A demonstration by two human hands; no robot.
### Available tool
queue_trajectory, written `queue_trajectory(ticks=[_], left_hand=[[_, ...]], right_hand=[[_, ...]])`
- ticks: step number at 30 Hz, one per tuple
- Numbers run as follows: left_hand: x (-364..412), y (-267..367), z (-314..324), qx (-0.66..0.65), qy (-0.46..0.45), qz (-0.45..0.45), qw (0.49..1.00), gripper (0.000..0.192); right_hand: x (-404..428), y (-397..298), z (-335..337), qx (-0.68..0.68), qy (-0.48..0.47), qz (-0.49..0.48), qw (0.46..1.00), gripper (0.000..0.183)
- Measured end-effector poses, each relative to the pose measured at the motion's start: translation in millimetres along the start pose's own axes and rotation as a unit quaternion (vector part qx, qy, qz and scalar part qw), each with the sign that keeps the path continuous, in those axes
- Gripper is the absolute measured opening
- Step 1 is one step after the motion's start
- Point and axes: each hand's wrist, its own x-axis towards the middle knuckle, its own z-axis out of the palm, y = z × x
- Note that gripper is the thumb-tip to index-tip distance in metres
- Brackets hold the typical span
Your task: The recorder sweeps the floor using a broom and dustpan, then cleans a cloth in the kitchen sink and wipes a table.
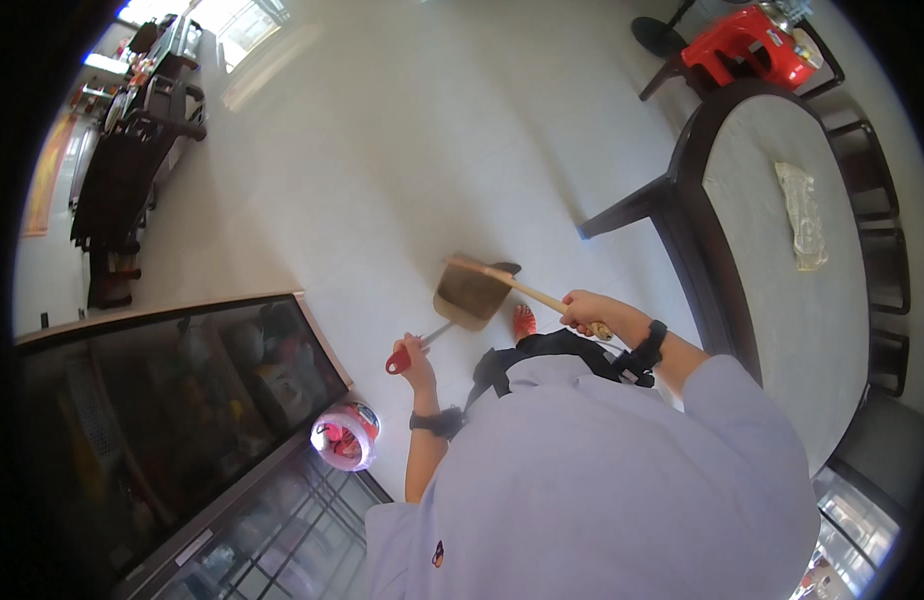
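Observation:
My left hand (417, 366) grips the red-ended handle of a long-handled dustpan (462, 313). Its tan pan lies ahead of my feet, with a dark interior. In my right hand (593, 311) is the light wooden or bamboo handle of a broom (537, 294), slanting down across the pan. The broom's head is blurred over the pan's far edge, so its bristles are hard to make out. A red patterned slipper (524, 322) on my foot shows just behind the pan.
An oval dark-rimmed table (777, 330) with a crumpled clear plastic wrapper (801, 217) stands to my right. Beyond it is a red plastic stool (754, 49). At left are a glass-fronted cabinet (199, 405) and a lined waste bin (346, 436). Dark wooden furniture (121, 187) stands farther off.

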Motion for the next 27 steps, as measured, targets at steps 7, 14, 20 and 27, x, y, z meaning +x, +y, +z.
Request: queue_trajectory(ticks=[7, 14, 20, 27], left_hand=[[-12.1, 8.1, -16.9, 0.044, -0.029, -0.010, 0.999, 0.021], [-2.2, 8.8, -28.9, 0.130, -0.153, 0.059, 0.978, 0.028], [-4.0, -1.4, -49.1, 0.122, -0.131, 0.088, 0.980, 0.021], [-18.5, -5.9, -112.3, 0.031, -0.029, 0.027, 0.999, 0.017]], right_hand=[[-36.2, -32.9, -2.1, 0.093, -0.088, -0.063, 0.990, 0.027], [-86.4, -95.8, 50.3, -0.016, -0.086, -0.123, 0.989, 0.040], [-93.4, -104.6, 92.6, 0.044, -0.086, -0.149, 0.984, 0.044], [-96.1, -93.4, 116.8, 0.213, -0.122, -0.172, 0.954, 0.037]])
